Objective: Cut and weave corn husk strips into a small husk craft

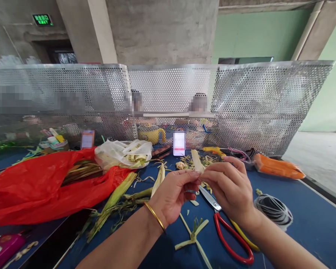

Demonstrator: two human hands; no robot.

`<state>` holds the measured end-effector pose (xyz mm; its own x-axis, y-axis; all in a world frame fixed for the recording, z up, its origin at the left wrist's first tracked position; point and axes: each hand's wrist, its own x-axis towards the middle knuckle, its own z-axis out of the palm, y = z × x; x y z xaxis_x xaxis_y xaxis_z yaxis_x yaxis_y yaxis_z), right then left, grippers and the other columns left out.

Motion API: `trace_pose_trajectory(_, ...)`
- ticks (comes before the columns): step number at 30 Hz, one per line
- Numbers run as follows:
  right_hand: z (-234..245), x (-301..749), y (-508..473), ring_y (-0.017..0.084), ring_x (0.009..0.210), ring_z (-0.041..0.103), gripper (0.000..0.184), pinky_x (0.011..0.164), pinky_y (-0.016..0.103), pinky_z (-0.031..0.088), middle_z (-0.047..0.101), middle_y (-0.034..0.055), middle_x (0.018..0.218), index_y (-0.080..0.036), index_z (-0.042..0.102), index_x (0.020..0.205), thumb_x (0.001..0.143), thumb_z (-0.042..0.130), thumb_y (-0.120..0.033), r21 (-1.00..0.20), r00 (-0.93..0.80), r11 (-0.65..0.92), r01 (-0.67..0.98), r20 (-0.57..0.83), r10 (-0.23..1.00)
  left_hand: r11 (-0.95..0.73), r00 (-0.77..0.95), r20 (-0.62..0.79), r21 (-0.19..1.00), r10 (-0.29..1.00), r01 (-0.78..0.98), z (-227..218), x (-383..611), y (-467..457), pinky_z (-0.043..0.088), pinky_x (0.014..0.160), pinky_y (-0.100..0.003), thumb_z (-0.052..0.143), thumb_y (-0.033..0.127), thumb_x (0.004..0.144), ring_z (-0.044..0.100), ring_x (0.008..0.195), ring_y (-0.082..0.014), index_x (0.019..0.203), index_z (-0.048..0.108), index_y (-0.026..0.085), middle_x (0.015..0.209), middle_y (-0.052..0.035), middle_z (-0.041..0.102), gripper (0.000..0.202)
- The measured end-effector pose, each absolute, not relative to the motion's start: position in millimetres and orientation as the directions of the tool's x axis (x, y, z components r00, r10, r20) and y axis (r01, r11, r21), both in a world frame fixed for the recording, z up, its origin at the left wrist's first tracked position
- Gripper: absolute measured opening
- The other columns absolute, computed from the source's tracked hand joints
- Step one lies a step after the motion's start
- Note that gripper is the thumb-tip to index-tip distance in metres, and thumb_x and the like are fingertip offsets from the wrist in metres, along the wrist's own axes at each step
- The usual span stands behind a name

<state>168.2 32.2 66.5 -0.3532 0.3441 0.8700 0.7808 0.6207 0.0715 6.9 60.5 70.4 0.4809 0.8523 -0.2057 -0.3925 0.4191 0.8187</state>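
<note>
Between my two hands, a pale strip of corn husk [196,160] stands upright, pinched at its lower end. My left hand [175,192], with a gold bangle on the wrist, grips it between thumb and fingers. My right hand [229,186] meets it there, thumb and fingertips closed on the same strip. Just below the hands lies a small knotted husk piece [193,236] with several arms. Red-handled scissors [232,239] rest under my right hand, blades pointing away. A yellow handle shows partly behind my right wrist.
Left of my hands are husk leaves [114,200], a red plastic bag [36,183] and a white bag of husks [123,153]. A lit phone [179,143] stands ahead by a perforated metal screen [168,86]. Rightward lie an orange packet [278,166] and coiled cord [273,210].
</note>
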Motion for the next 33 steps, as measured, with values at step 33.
trace_pose_trajectory(33, 69, 158, 33, 0.012, 0.064, 0.058, 0.006, 0.061, 0.027, 0.048, 0.059, -0.0023, 0.07, -0.02, 0.055, 0.081, 0.079, 0.061, -0.022, -0.853, 0.1, 0.448, 0.268, 0.487, 0.868, 0.055, 0.307, 0.058, 0.937, 0.95, -0.346, 64, 16, 59, 0.041, 0.055, -0.022, 0.077, 0.032, 0.067, 0.053, 0.056, -0.0092, 0.068, 0.069, 0.013, 0.061, -0.0019, 0.063, 0.02)
